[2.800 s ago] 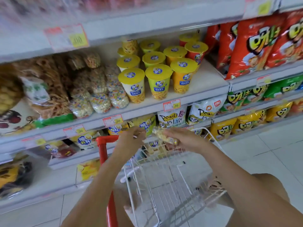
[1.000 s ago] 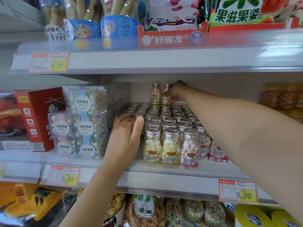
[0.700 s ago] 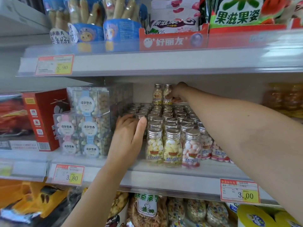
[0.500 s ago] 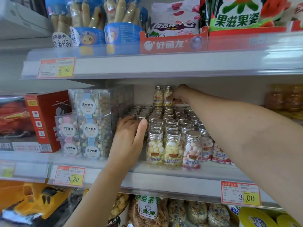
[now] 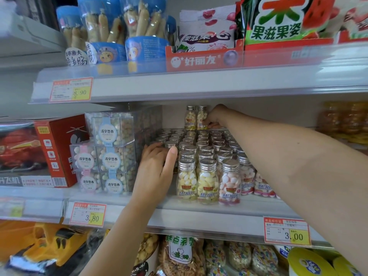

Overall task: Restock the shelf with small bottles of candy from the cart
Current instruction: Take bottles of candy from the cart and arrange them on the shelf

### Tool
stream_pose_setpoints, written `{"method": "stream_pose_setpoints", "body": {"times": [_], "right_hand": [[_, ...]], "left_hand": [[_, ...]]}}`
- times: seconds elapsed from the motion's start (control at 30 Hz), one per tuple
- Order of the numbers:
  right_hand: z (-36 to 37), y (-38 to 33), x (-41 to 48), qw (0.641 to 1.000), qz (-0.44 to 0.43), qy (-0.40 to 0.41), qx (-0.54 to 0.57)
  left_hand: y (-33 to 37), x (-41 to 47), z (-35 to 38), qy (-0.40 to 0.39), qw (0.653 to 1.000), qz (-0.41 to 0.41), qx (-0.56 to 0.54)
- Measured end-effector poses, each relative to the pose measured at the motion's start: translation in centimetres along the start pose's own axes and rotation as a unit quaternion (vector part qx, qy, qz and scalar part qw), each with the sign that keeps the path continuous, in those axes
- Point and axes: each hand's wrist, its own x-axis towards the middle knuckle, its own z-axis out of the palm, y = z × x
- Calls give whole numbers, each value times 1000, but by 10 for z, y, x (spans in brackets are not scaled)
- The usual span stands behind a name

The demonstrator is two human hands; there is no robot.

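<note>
- The shelf (image 5: 199,213) runs from under the left palm back to the wall behind the right knuckles. The board above sits low over the right hand, so a quick lift out could, I judge, bump the wrist and jolt what it has just set down.
- The bottle block (image 5: 206,156), silver-capped and tightly packed, fills the space between the two hands. A sideways shove could ripple through the rows and push the front bottles over the lip.
- The clear candy cubes (image 5: 111,156) are stacked just outside the back of the left hand, and a careless withdrawal could catch them.
- The left hand (image 5: 156,170) lies flat, fingers straight and thumb raised, pressing the block's near-left flank. It grasps nothing.
- The right hand (image 5: 216,118) has its fingers curled onto the lower part of the upper bottle (image 5: 201,116). The thumb is hidden, so I cannot tell how firm the hold is.
- That bottle stands upright on the rear caps at the right fingertips, touching a second raised bottle (image 5: 190,116) on its far side. Round caps make poor footing, and fingers dragging on release would likely topple both.
</note>
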Motion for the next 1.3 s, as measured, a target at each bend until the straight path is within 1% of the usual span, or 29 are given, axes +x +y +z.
{"method": "stream_pose_setpoints", "body": {"times": [0.13, 0.27, 0.4, 0.53, 0.67, 0.73, 0.77, 0.87, 0.97, 1.07, 1.2, 1.27, 1.3], "right_hand": [[-9, -1, -12, 999, -11, 7, -32], [-23, 0, -27, 999, -14, 27, -14], [-37, -1, -51, 995, -53, 23, -80], [-60, 4, -87, 987, -76, -42, -138], [-88, 20, -133, 977, -63, -132, -156], [-101, 25, -156, 967, -51, -171, -180], [-107, 28, -166, 964, -53, -174, -195], [-125, 34, -200, 964, -91, -133, -211], [-142, 45, -237, 975, -134, -78, -160], [-158, 64, -271, 983, -161, -18, -85], [-175, 96, -313, 981, -183, 56, -37], [-180, 115, -334, 978, -191, 79, -22], [-182, 127, -345, 980, -186, 77, -7]], "left_hand": [[0, 0, 0, 4, 1000, -2, 10], [2, -1, -1, 2, 1000, -1, 29], [8, -2, -6, 16, 999, 12, 37], [20, -10, -12, 39, 998, 11, 40], [41, -20, -20, 75, 995, -57, -26], [57, -27, -23, 84, 994, -57, -30], [67, -31, -25, 83, 995, -49, -29], [99, -46, -34, 79, 996, 5, -39], [132, -67, -37, 56, 995, 55, -54], [165, -95, -32, 0, 993, 50, -104], [208, -131, -24, -73, 985, 33, -153], [224, -147, -17, -107, 976, 21, -186], [228, -157, -12, -127, 973, 15, -191]]}}
